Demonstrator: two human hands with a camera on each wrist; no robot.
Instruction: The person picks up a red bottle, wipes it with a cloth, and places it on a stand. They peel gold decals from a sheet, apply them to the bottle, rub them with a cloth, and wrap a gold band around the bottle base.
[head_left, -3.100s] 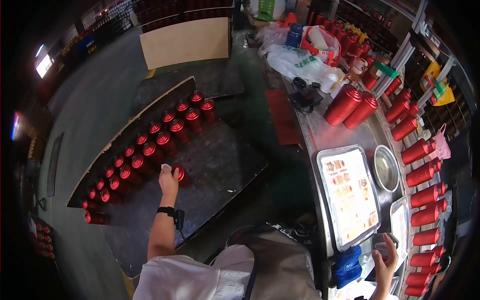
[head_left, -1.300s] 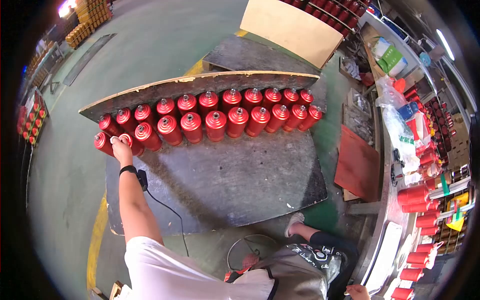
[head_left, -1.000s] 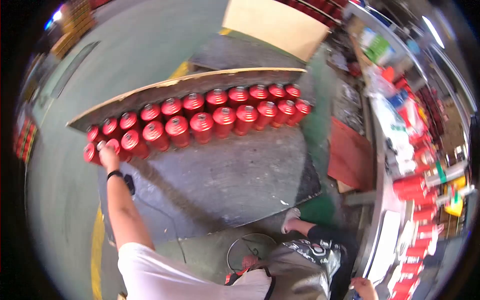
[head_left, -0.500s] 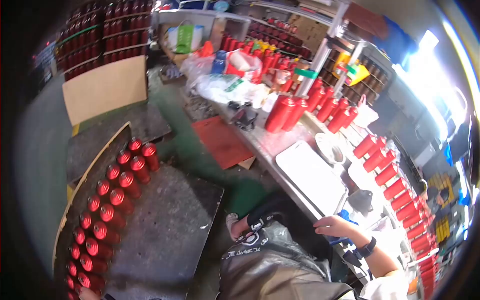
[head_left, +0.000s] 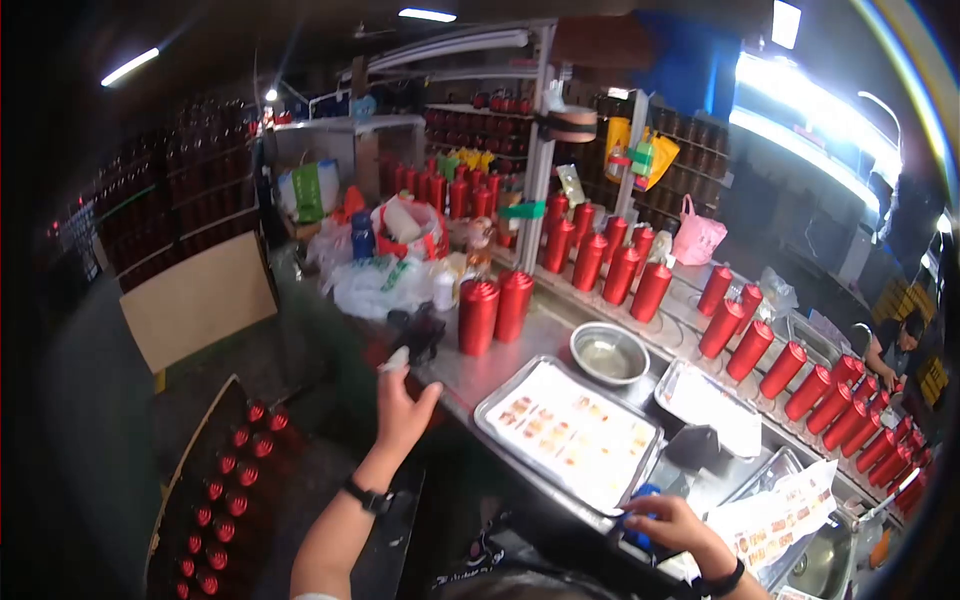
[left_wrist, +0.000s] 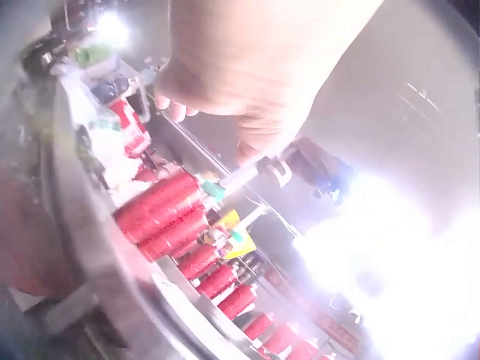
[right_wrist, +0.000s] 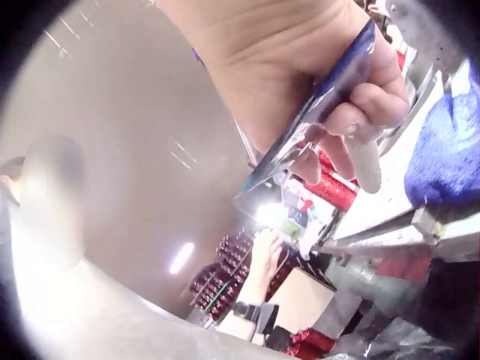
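My left hand [head_left: 403, 408], a white cover on one fingertip, reaches above the near bench edge with fingers spread and nothing held. Ahead of it two red canisters [head_left: 479, 318] stand upright together on the metal bench. In the left wrist view the same canisters [left_wrist: 161, 214] lie beyond the hand [left_wrist: 240, 75]. My right hand [head_left: 668, 523] hovers by the front corner of a tray [head_left: 480, 412] with printed decal sheets. In the right wrist view its curled fingers hold a flat, dark, glossy piece [right_wrist: 330, 94]. A blue cloth [right_wrist: 446, 150] lies beside that hand.
A metal bowl [head_left: 609, 353] and a second tray [head_left: 668, 395] sit behind the decals. Several red canisters [head_left: 720, 330] line the bench's back ledge. Plastic bags [head_left: 385, 288] crowd the far end. At lower left, a low platform holds two rows of canisters [head_left: 247, 475].
The left hand set a canister at the end of the platform's front row, let go, and rose to the bench. The view turned right toward the bench; the right hand stayed near the tray.
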